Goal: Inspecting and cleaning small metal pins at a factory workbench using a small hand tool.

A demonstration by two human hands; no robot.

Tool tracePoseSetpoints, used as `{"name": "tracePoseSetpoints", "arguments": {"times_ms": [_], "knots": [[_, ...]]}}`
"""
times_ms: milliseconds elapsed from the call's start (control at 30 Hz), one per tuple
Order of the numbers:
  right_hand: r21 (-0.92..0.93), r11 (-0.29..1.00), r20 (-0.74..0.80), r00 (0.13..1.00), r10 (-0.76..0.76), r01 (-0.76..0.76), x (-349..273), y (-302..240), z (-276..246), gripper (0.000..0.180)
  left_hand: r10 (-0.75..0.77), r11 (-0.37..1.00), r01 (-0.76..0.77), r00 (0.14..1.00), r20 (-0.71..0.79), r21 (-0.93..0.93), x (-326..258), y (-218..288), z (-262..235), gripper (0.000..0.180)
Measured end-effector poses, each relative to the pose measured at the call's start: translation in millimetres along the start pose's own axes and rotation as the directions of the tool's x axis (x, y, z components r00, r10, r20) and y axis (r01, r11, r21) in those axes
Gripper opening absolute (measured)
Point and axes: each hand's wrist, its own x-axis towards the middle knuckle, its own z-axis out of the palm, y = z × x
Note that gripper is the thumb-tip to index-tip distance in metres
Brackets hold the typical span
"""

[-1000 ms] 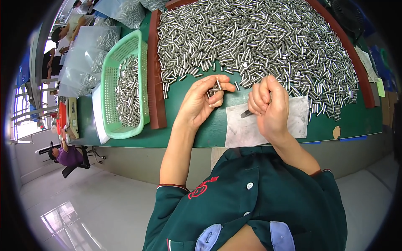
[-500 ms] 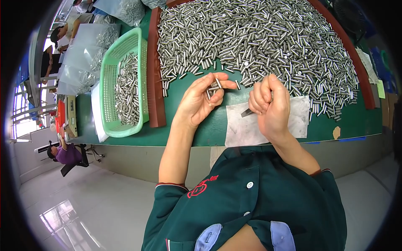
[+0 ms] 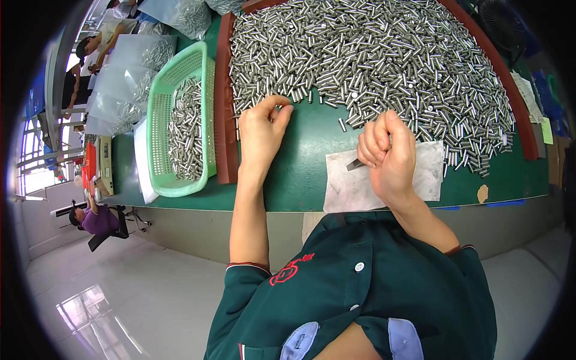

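Note:
My left hand (image 3: 261,132) is at the near left edge of a wide spread of short, shiny metal pins (image 3: 360,54). Its thumb and fingers are curled together; whatever lies inside them is hidden. My right hand (image 3: 391,157) is closed in a fist above a smudged white cloth (image 3: 420,183). Out of that fist, on its left side, sticks the end of a flat, dark metal tool (image 3: 355,164), the rest covered by my fingers. A single pin (image 3: 342,125) lies apart from the spread, between my two hands.
Left of a red-brown rail (image 3: 225,120) stands a green plastic basket (image 3: 210,132) partly filled with pins. Another red-brown rail (image 3: 517,102) borders the right side. Clear bags of pins (image 3: 129,81) and a scale (image 3: 104,165) sit farther left. A person in purple (image 3: 99,219) sits beyond.
My left hand has moved left and turned over from palm-up, where pins showed in its fingers, to back-up at the pile's edge. My right hand stays nearly still with the tool.

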Motion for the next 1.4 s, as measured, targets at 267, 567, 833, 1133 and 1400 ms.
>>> {"name": "tracePoseSetpoints", "arguments": {"times_ms": [267,567,833,1133,1400], "knots": [[0.054,0.998,0.02,1.0,0.016,-0.017,-2.6,2.2,6.5,0.036,-0.032,0.988,0.037,0.999,0.04,-0.149,-4.3,-10.5,2.4,0.008],[0.06,0.998,-0.011,1.0,0.002,-0.001,-2.3,2.0,4.5,0.037,-0.156,-0.146,0.509,0.835,0.528,-0.848,-7.1,-20.4,-1.9,0.014],[0.006,1.0,-0.025,1.0,0.013,-0.013,-1.8,-3.1,3.5,0.037,-0.034,-0.115,0.552,0.829,0.558,-0.826,-7.1,-14.6,5.6,0.01],[0.012,1.0,-0.021,1.0,0.012,-0.012,-3.8,-2.6,4.0,0.038,0.053,-0.317,0.622,0.765,0.642,-0.716,-7.4,-12.4,4.1,0.011],[0.013,1.0,-0.034,0.999,0.018,-0.017,-3.3,-4.0,6.3,0.038,0.066,-0.264,0.594,0.797,0.6,-0.76,-8.8,-8.1,4.8,0.007]]}}
